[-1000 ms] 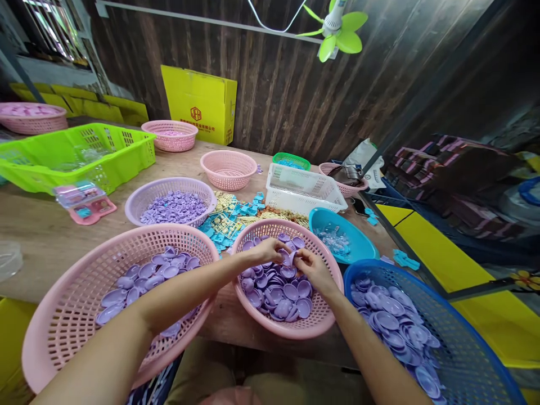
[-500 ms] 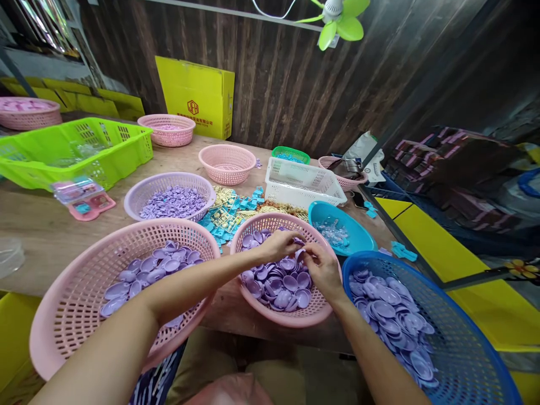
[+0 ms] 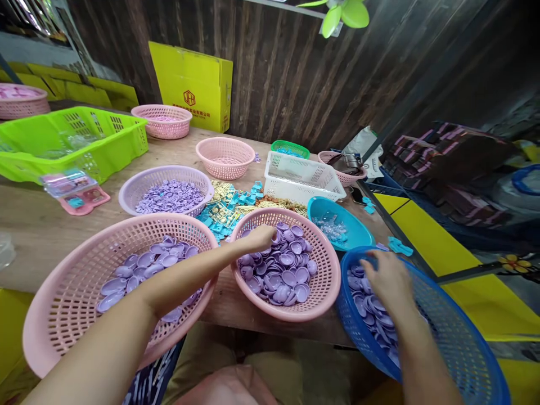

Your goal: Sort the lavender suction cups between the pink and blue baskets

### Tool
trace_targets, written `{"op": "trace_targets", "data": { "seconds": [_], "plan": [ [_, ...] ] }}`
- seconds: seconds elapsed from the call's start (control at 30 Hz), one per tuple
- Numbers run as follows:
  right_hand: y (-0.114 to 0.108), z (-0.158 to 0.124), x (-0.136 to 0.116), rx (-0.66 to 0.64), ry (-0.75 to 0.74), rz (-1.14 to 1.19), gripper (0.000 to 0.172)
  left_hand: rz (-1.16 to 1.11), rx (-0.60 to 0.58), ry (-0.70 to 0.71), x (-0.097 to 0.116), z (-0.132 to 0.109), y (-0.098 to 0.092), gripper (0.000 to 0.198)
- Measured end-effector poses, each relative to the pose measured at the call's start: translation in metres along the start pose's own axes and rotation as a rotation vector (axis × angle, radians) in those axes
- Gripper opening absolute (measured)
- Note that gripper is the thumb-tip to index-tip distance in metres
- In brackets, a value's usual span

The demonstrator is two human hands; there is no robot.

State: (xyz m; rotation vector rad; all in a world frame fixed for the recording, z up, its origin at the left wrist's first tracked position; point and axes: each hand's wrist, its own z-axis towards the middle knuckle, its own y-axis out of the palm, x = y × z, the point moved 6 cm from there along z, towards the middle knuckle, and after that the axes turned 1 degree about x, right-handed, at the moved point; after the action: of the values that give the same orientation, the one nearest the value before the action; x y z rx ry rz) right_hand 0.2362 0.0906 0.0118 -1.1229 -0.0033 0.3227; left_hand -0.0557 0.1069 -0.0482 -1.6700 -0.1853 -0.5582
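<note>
My left hand (image 3: 260,238) is over the back left part of the middle pink basket (image 3: 287,314), its fingers curled in. Whatever it may hold is hidden by the hand. Below it lie many shallow purple plastic oval shells (image 3: 289,277). My right hand (image 3: 387,277) hovers above the blue basket (image 3: 468,337), thumb and fingers apart, nothing visible between them. Purple oval pieces (image 3: 371,309) fill that basket's left side, partly covered by my hand and forearm.
A large pink basket (image 3: 63,270) of purple pieces stands at left. Behind are a lilac basket (image 3: 126,197) of small purple parts, a white basket (image 3: 304,188), a turquoise bowl (image 3: 358,228) and a lime-green crate (image 3: 113,157). Loose cream and blue parts (image 3: 223,216) cover the table's middle.
My hands were together over the middle basket, fingers around a small purple piece. The right hand has moved right to the blue basket and opened. My left hand has drawn slightly left.
</note>
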Motion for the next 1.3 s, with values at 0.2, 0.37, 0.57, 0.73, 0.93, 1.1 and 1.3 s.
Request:
{"op": "trace_targets", "data": {
  "seconds": [0.2, 0.37, 0.57, 0.73, 0.93, 1.1, 1.3],
  "plan": [
    [0.069, -0.011, -0.141, -0.591, -0.302, 0.123, 0.017, 0.146, -0.247, 0.031, 0.002, -0.014, -0.008, 0.014],
    [0.093, -0.011, -0.175, -0.777, -0.42, -0.062, 0.029, 0.371, -0.391, 0.149, -0.001, -0.033, 0.0, 0.017],
    [0.099, -0.005, -0.159, -0.831, -0.375, -0.132, 0.021, 0.167, -0.327, 0.243, -0.008, -0.031, -0.004, 0.01],
    [0.101, 0.005, -0.145, -0.883, -0.362, -0.003, 0.013, -0.06, -0.414, 0.47, 0.01, -0.038, 0.005, 0.009],
    [0.119, 0.044, -0.151, -0.584, -0.226, 0.039, 0.026, 0.082, -0.144, 0.242, 0.019, -0.016, 0.002, 0.025],
    [0.133, 0.047, -0.159, -0.635, -0.282, 0.11, 0.037, 0.117, 0.028, 0.068, 0.006, 0.01, -0.005, 0.046],
    [0.122, 0.064, -0.144, -0.542, -0.174, 0.06, 0.03, 0.091, -0.06, 0.096, 0.002, 0.012, 0.002, 0.023]
  ]
}}
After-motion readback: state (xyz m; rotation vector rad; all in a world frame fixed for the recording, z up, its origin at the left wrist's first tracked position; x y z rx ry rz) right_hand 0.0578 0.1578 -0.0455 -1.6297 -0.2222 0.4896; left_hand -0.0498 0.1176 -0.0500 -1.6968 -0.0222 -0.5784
